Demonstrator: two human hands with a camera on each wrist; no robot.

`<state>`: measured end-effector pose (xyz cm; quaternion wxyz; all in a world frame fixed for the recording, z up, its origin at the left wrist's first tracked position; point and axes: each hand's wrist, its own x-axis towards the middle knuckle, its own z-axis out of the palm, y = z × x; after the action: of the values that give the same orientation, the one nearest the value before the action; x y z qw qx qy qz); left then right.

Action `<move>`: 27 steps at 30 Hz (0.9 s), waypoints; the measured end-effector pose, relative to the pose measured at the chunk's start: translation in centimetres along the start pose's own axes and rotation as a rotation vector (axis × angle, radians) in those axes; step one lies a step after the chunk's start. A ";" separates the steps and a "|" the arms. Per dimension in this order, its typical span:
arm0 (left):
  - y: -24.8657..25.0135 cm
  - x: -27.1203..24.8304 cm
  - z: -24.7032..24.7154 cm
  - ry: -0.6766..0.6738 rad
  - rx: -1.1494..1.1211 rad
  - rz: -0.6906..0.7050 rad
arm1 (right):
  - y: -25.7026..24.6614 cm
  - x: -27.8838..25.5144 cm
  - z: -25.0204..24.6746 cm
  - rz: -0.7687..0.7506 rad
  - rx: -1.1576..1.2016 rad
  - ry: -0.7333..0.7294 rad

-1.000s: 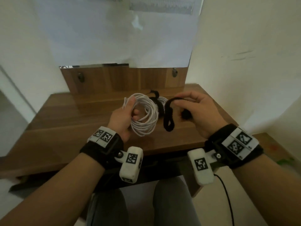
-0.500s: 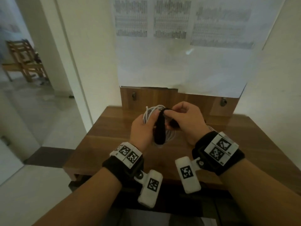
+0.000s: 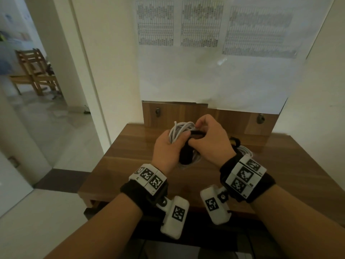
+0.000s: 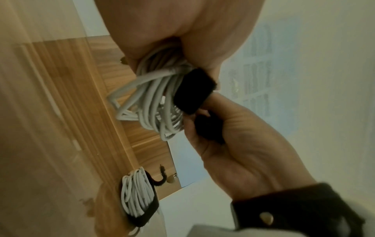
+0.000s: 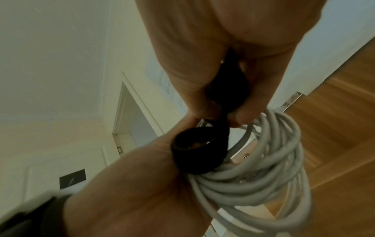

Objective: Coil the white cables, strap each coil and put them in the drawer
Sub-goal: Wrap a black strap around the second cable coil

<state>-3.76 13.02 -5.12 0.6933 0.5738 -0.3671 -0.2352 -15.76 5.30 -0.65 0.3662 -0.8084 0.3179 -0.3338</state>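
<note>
1. Wooden desk (image 3: 130, 165) against the wall, 1 strapped coil (image 4: 138, 198) near its back right corner.
2. Left hand (image 3: 166, 148) grips the white coil (image 3: 179, 129) above the desk's middle; right hand (image 3: 211, 139) pinches the black strap (image 4: 192, 91).
3. Strapping step, I'd say; next, pull it snug and press it closed.

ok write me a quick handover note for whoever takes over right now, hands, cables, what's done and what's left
Left hand: grips the white cable coil, raised above the desk.
Right hand: pinches the black strap, looped around the coil but not visibly fastened.
Done: a second coil lies strapped on the desk, to the right.
Left: close this strap, then put both coils in the drawer; the drawer is not clearly in view.
</note>
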 end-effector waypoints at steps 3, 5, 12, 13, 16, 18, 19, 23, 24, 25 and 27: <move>-0.1 0.1 0.6 0.015 0.074 0.031 | 0.3 -0.2 -0.2 0.006 -0.004 -0.009; -0.3 0.5 0.7 0.073 0.075 0.035 | 0.3 -0.3 -0.2 0.003 0.030 0.020; -1.7 2.6 -2.2 0.219 -0.178 -0.210 | 1.2 1.3 -2.7 0.202 0.493 0.357; -2.0 2.6 -2.5 0.206 -0.164 -0.216 | 1.0 1.6 -3.2 0.221 0.602 0.393; -2.4 2.5 -2.6 0.161 -0.109 -0.195 | 0.1 2.4 -4.4 0.195 0.730 0.526; -2.2 2.5 -2.7 0.155 -0.057 -0.197 | -0.9 2.7 -5.4 0.143 0.791 0.564; -2.1 2.5 -2.7 0.141 -0.041 -0.212 | -1.5 2.8 -5.8 0.122 0.830 0.550; -1.4 2.5 -2.6 0.074 -0.094 -0.298 | -3.1 2.0 -6.0 0.033 0.643 0.327; -1.2 2.4 -2.4 0.053 -0.122 -0.312 | -3.0 1.7 -5.2 0.029 0.575 0.264; -1.1 2.2 -2.0 0.034 -0.149 -0.319 | -2.9 1.5 -4.0 0.040 0.542 0.213; -0.9 2.0 -1.3 -0.005 -0.185 -0.300 | -2.3 1.1 -1.7 0.095 0.551 0.163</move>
<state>-1.46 12.10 -5.61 0.6994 0.5552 -0.2558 -0.3703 -15.81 5.01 2.46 0.5605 -0.6331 0.2812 -0.4538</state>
